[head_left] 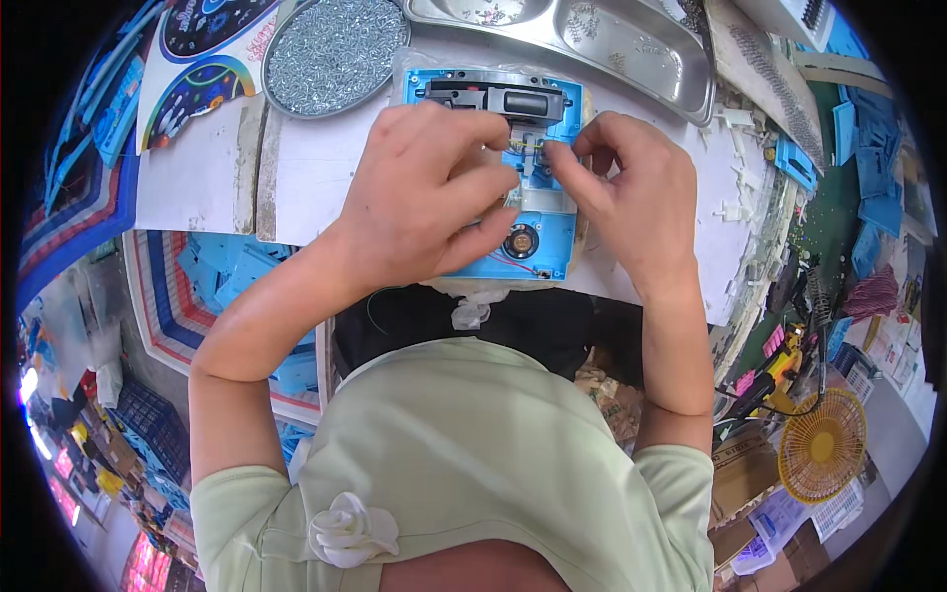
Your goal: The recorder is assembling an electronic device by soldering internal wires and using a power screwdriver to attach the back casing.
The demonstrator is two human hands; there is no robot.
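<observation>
A blue plastic housing (551,255) lies on the worktable with its inside facing up. Across its far end sits a black plastic part (523,103), and a round speaker (520,241) with thin red wires is at the near end. My left hand (429,187) reaches over the housing's left side with bent fingers; its thumb and whatever it pinches are hidden. From the right, my right hand (636,187) brings curled fingers and thumb close together at the middle of the housing, by small parts and a thin yellowish wire. What it grips is too small to make out.
Behind the housing are an oval metal tray (335,57) full of small screws and a compartmented steel tray (631,54) with a few small pieces. Blue plastic parts fill a striped bag (158,296) at the left. A yellow round fan-like grille (823,446) stands at lower right.
</observation>
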